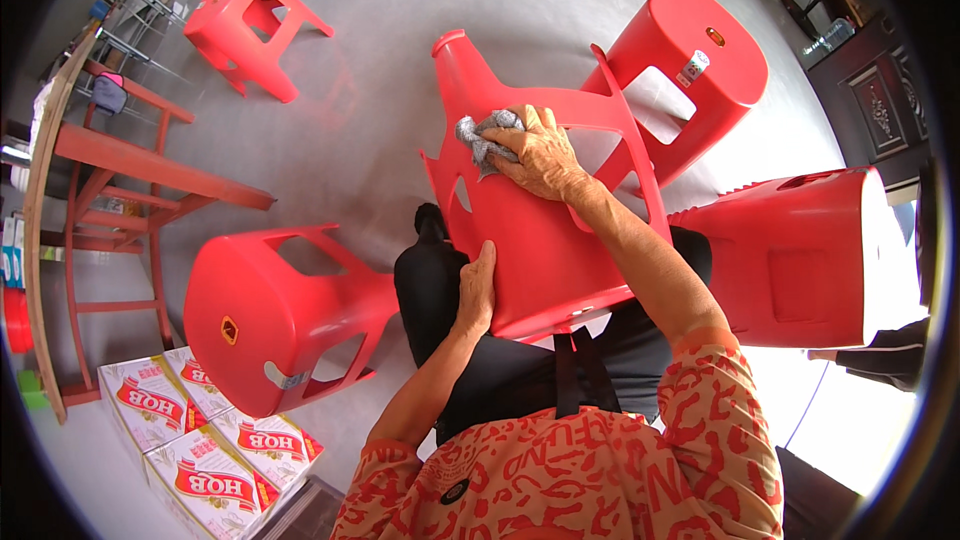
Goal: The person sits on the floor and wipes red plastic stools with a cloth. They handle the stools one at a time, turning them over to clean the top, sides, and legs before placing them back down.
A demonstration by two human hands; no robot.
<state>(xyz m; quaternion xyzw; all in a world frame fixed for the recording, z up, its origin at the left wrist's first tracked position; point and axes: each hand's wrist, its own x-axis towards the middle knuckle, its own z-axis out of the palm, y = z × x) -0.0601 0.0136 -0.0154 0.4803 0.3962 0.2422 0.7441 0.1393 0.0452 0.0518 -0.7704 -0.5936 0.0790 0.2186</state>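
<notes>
Grey floor below; right hand (540, 155) presses cloth (482, 135) onto stool (540, 240), left hand (477, 290) steadying.

Bright daylight, blown-out glare lower right, sharp centre, dark fisheye-bent rim.
</notes>
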